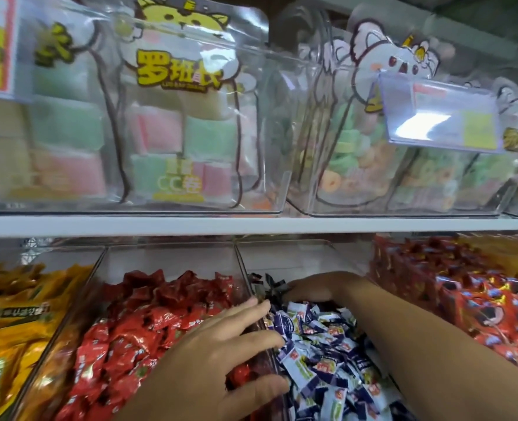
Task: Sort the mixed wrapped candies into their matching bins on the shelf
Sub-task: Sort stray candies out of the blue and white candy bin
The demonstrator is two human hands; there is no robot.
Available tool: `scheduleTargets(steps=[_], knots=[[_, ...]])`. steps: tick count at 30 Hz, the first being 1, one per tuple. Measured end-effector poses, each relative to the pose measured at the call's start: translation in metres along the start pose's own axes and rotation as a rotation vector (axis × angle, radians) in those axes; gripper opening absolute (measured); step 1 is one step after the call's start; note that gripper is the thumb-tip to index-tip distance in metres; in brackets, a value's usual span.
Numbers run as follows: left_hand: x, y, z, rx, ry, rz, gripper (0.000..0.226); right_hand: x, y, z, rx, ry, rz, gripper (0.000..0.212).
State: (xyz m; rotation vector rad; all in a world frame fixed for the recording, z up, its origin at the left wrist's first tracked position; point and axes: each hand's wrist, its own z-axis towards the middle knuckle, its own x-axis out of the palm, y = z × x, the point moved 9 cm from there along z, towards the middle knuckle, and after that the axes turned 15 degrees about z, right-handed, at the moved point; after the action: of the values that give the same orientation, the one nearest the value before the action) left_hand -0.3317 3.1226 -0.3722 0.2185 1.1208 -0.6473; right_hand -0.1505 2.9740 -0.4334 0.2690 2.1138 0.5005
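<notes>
Store shelf (251, 226), two tiers of clear bins, lower tier in reach.

Near: left hand (221, 344) lies flat, fingers spread and straight, gripping nothing, across the divider (243, 267) between the red candies (148, 329) and the blue-and-white candies (321, 354). One red piece (240, 372) shows between its finger and thumb; can't tell which side of the divider it's on.

Far end of the blue-and-white bin (297, 256): right hand (309, 288) is reached in, fingers curled down at a clump of dark-wrapped candies (269, 285) in the far-left corner. The clump lies just left of its fingertips and against the divider. Can't tell if it actually has a grip. The right hand is the nearer one for those strays.

Flanks: yellow packs (14, 314) in the left bin, red-and-blue packs (479, 305) in the right.

Upper tier: cartoon pouches (178, 117) of pastel candy, ring gummies (358, 165) to the right.
</notes>
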Motion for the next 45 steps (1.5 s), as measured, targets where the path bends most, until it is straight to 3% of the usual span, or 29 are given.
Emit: scheduleTargets(steps=[6, 8, 13, 17, 20, 22, 25, 27, 30, 34, 37, 41, 45], knots=[[-0.002, 0.001, 0.001, -0.028, 0.029, -0.012, 0.051, -0.009, 0.014, -0.025, -0.153, -0.022, 0.398, 0.026], [-0.001, 0.000, 0.000, -0.037, 0.063, -0.004, 0.052, -0.008, 0.025, -0.038, -0.188, 0.039, 0.498, 0.027], [-0.003, -0.001, -0.002, -0.050, 0.089, 0.032, 0.061, -0.009, 0.054, -0.083, -0.367, 0.051, 0.415, 0.026], [-0.006, -0.002, -0.005, -0.086, 0.081, 0.012, 0.056, 0.001, 0.048, -0.110, -0.408, 0.080, 0.359, 0.034], [-0.007, -0.004, -0.007, -0.085, 0.077, 0.013, 0.055, 0.003, 0.033, -0.127, -0.419, 0.148, 0.553, 0.045], [-0.008, -0.005, -0.007, -0.087, 0.062, 0.014, 0.057, -0.011, 0.026, -0.137, -0.439, 0.094, 0.632, 0.040], [-0.008, -0.005, -0.008, -0.089, 0.048, 0.001, 0.054, -0.046, 0.008, -0.139, -0.424, -0.206, 0.565, 0.026], [-0.008, -0.005, -0.007, -0.088, 0.052, -0.006, 0.051, -0.049, -0.002, -0.133, -0.360, -0.285, 0.455, 0.027], [-0.007, -0.005, -0.005, -0.084, 0.062, 0.010, 0.050, -0.033, -0.005, -0.122, -0.317, -0.222, 0.235, 0.026], [-0.007, -0.004, -0.004, -0.080, 0.064, 0.009, 0.051, -0.012, -0.001, -0.108, -0.268, -0.142, 0.143, 0.033], [-0.007, -0.004, -0.004, -0.083, 0.067, 0.000, 0.051, -0.017, 0.001, -0.108, -0.272, -0.193, 0.113, 0.028], [-0.006, -0.004, -0.004, -0.083, 0.064, 0.006, 0.054, -0.054, 0.004, -0.114, -0.283, -0.411, 0.198, 0.028], [-0.005, -0.003, -0.005, -0.085, 0.061, 0.012, 0.053, -0.037, 0.014, -0.084, -0.221, -0.359, 0.057, 0.033]])
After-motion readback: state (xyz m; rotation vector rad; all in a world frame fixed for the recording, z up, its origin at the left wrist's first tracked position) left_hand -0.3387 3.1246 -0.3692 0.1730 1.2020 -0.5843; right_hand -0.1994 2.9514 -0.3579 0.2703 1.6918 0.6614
